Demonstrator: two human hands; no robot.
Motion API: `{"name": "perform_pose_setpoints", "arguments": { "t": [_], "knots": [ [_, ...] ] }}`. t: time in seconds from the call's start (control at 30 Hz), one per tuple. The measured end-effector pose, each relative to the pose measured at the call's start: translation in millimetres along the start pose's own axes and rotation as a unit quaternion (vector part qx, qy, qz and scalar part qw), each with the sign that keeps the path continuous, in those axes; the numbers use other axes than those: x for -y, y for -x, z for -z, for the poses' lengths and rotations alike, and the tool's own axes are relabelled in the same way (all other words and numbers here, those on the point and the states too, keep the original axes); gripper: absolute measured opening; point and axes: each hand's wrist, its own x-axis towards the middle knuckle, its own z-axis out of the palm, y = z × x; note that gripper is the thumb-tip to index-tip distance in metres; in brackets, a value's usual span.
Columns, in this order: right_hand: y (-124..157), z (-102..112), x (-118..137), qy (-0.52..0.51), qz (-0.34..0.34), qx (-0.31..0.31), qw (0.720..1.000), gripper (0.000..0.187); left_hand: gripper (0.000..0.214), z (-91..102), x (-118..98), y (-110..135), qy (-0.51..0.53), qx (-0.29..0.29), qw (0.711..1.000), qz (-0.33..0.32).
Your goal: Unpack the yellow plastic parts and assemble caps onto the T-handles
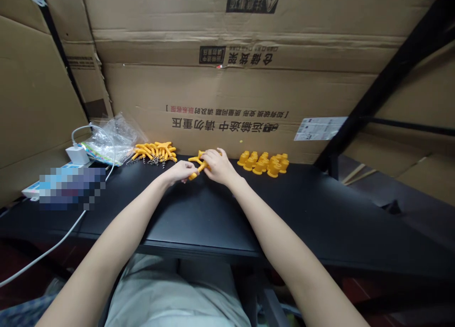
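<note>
Above the middle of the black table, near its back, my left hand is closed with its fingertips pinched on a yellow branched corkscrew piece. My right hand curls over the same piece from the right and hides part of it; no metal spiral shows on it. To the left lies a heap of yellow corkscrews, with branched handles and thin metal spirals sticking out below. Several yellow bell-shaped cups stand in a group right of my right hand.
Brown cardboard walls the back of the black table. On the left are a crumpled clear plastic bag, a power strip with a white charger, a trailing white cable and a blurred-out patch. A dark metal post slants at the right.
</note>
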Motion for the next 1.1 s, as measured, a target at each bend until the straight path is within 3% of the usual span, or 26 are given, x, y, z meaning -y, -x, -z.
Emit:
{"name": "perform_pose_setpoints", "arguments": {
  "t": [0.1,0.17,0.23,0.33,0.4,0.5,0.63,0.7,0.73,0.8,0.93,1.03,1.1],
  "knots": [
    [1.6,-4.6,-2.5,-0.008,-0.006,0.030,1.000,0.024,0.005,2.5,8.5,-3.0,-0.221,-0.153,0.963,-0.034],
    [1.4,-6.3,-2.9,0.003,-0.018,0.040,0.999,0.022,0.017,4.3,11.3,-2.6,-0.319,-0.205,0.924,-0.053],
    [0.5,-5.8,-2.4,0.023,-0.030,0.028,0.999,0.020,0.023,4.9,11.0,-1.8,-0.344,-0.224,0.910,-0.056],
    [-0.9,-3.2,-0.4,0.054,-0.047,-0.017,0.997,0.022,0.021,4.5,6.8,-2.8,-0.266,-0.231,0.934,-0.058],
    [-1.3,-2.8,1.1,0.066,-0.052,-0.048,0.995,0.025,0.013,5.1,4.3,-4.5,-0.149,-0.203,0.967,-0.044],
    [-1.3,-5.7,1.6,0.069,-0.041,-0.079,0.994,0.028,0.009,9.1,4.0,-5.4,0.042,-0.096,0.994,0.022],
    [0.2,-7.8,-10.4,0.060,-0.060,-0.119,0.989,0.032,0.013,16.3,8.2,-2.9,0.200,0.083,0.971,0.106],
    [4.2,-4.4,-25.8,0.059,-0.119,-0.161,0.978,0.029,0.012,17.9,9.8,-2.8,0.243,0.107,0.957,0.116],
    [7.8,-1.7,-35.7,0.058,-0.162,-0.187,0.967,0.026,0.011,18.0,10.1,-3.4,0.265,0.093,0.953,0.111],
    [19.7,4.2,-58.0,0.052,-0.270,-0.246,0.930,0.024,0.011,17.3,10.1,-5.8,0.307,0.029,0.947,0.089],
    [60.4,5.8,-99.8,0.027,-0.492,-0.364,0.790,0.033,0.011,18.0,11.4,-12.2,0.363,-0.147,0.918,0.061],
    [95.5,-6.3,-123.8,0.000,-0.594,-0.385,0.707,0.036,0.019,22.5,17.1,-16.5,0.379,-0.254,0.886,0.075],
    [114.9,-17.1,-138.1,0.000,-0.651,-0.401,0.645,0.039,0.021,26.3,22.5,-19.2,0.379,-0.288,0.876,0.082]
  ]
}}
